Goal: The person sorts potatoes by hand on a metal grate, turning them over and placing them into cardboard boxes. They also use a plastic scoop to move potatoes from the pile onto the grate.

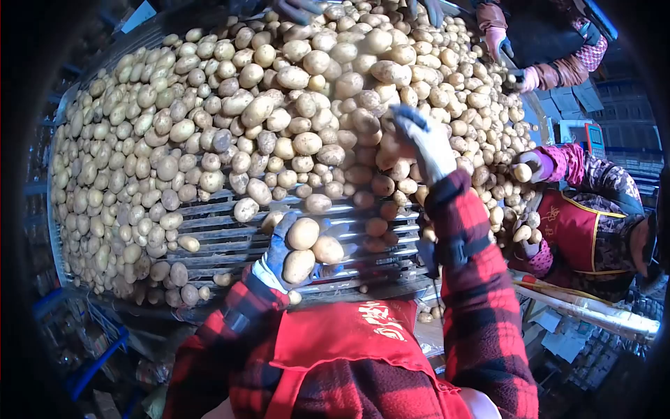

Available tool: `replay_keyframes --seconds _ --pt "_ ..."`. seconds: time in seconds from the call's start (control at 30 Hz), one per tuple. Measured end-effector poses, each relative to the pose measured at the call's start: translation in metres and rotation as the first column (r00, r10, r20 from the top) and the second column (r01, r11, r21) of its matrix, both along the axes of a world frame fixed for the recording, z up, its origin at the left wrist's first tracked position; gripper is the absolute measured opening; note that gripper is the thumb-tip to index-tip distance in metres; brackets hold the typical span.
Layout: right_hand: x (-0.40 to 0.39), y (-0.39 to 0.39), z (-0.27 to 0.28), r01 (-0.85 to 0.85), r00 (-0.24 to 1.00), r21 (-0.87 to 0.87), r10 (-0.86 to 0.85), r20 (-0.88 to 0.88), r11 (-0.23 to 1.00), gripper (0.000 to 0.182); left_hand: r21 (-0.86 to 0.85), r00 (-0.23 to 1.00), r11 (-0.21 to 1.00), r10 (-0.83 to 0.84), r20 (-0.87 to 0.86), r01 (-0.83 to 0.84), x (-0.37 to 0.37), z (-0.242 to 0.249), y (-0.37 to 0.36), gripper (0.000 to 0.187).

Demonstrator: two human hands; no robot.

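Note:
My left hand (280, 246), in a blue glove with a white cuff, cups a cluster of three potatoes (303, 234) above the slatted rack near my apron. Farther out, my right hand (424, 140), in a white glove with dark blue fingertips, reaches over the potato heap (293, 77). Its fingers stretch out to the left, slightly blurred. A reddish-looking potato (394, 150) lies right beside its palm, partly hidden by the glove.
Bare metal slats (223, 241) show along the near side. At the right, a person in a red apron (569, 230) holds a potato (522, 172) in one hand. Other gloved hands (299, 10) work at the far edge. A small control panel (594, 140) stands at the right.

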State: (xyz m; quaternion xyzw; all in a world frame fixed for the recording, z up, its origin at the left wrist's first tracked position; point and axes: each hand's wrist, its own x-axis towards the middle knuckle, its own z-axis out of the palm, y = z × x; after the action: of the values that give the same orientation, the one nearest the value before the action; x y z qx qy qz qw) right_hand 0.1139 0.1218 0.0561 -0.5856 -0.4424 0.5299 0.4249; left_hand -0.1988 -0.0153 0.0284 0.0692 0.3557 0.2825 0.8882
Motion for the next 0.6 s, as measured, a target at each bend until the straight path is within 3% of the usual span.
replay_keyframes --seconds 0.03,0.07,0.1,0.13,0.2,0.23,0.3,0.37,0.47,0.5,0.53,0.6 --pt "0.0 0.031 0.007 -0.007 0.94 0.068 -0.017 0.34 0.998 0.04 0.192 0.988 0.977 -0.071 -0.14 0.098 -0.001 -0.009 -0.004 0.054" --pt "0.008 0.054 0.017 -0.182 0.731 0.348 -0.11 0.673 0.92 0.041 0.027 0.999 0.999 -0.027 0.042 0.026 0.002 0.007 0.001 0.055" --pt "0.008 0.077 0.038 -0.242 0.494 0.302 -0.151 0.856 0.922 0.043 -0.069 0.997 0.998 -0.003 0.071 0.008 0.002 0.015 0.001 0.057" --pt "0.025 0.115 0.015 -0.312 0.418 0.444 -0.299 0.858 0.84 0.051 -0.167 0.995 0.986 0.027 0.096 -0.011 0.003 0.023 0.0 0.058" --pt "0.025 0.165 0.025 -0.221 0.267 0.115 -0.053 0.962 0.968 0.052 -0.29 0.986 0.956 0.083 0.145 -0.038 0.0 0.024 -0.004 0.061" --pt "0.031 0.189 0.029 -0.198 0.363 -0.175 0.238 0.901 0.964 0.054 -0.316 0.979 0.948 0.104 0.177 -0.044 -0.003 0.017 -0.009 0.061" --pt "0.058 0.23 -0.013 -0.265 0.254 -0.323 0.389 0.885 0.908 0.05 -0.324 0.97 0.945 0.116 0.212 -0.042 -0.003 0.008 -0.013 0.061" --pt "0.078 0.218 -0.027 -0.562 0.008 -0.301 0.369 0.929 0.77 0.056 -0.294 0.97 0.955 0.112 0.218 -0.044 -0.002 0.006 -0.013 0.062" --pt "0.056 0.171 0.004 -0.468 0.273 -0.317 0.476 0.836 0.825 0.057 -0.218 0.976 0.974 0.106 0.188 -0.064 0.007 0.01 -0.008 0.063" --pt "0.069 0.177 -0.025 -0.39 0.524 -0.296 0.475 0.707 0.872 0.055 -0.186 0.979 0.979 0.117 0.169 -0.085 0.01 0.01 -0.005 0.063" --pt "0.067 0.161 -0.029 -0.488 0.678 -0.16 0.488 0.549 0.858 0.05 -0.165 0.98 0.981 0.124 0.155 -0.098 0.013 0.011 -0.003 0.063" --pt "0.046 0.102 -0.022 -0.513 0.854 0.102 0.494 0.162 0.853 0.047 -0.147 0.978 0.98 0.154 0.138 -0.134 0.017 0.015 -0.001 0.064"
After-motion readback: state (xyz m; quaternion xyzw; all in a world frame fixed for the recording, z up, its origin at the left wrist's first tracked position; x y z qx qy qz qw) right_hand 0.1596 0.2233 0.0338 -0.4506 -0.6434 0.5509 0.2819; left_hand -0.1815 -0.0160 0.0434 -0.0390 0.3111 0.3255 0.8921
